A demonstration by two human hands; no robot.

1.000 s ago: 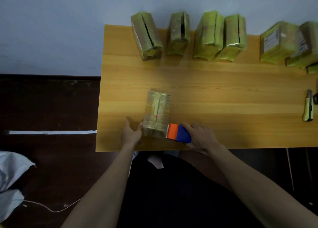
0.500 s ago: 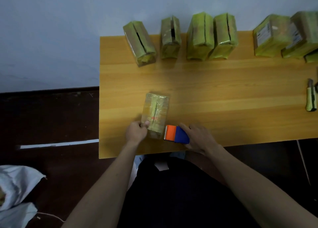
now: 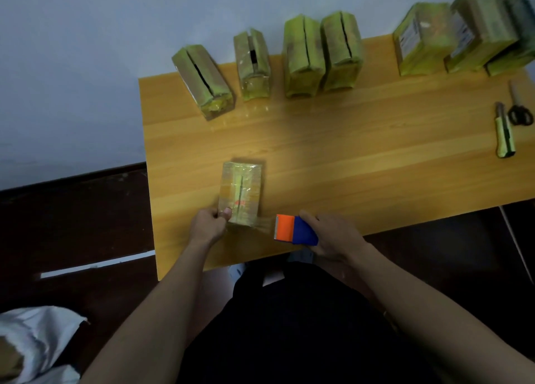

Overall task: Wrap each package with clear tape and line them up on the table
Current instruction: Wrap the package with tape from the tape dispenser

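My left hand [image 3: 207, 226] clamps the near left corner of the package [image 3: 241, 194], thumb on its top face, grip closed on it. The package lies flat on the worktop [image 3: 347, 157] near the front edge, at 6 o'clock of the surface, long axis running 12 to 6. My right hand [image 3: 333, 236] wraps its grip around the tape dispenser [image 3: 293, 229], orange end pointing to 9 o'clock. A strip of clear tape [image 3: 265, 224] spans from the dispenser to the near right corner of the package. Four wrapped packages [image 3: 304, 62] stand in a row along the far edge at 12 o'clock, the rightmost two touching. Three more packages [image 3: 422, 38], blurred, sit at 1 to 2 o'clock. A utility knife [image 3: 505, 131] and scissors [image 3: 519, 105] lie side by side at 3 o'clock, well apart from my hands
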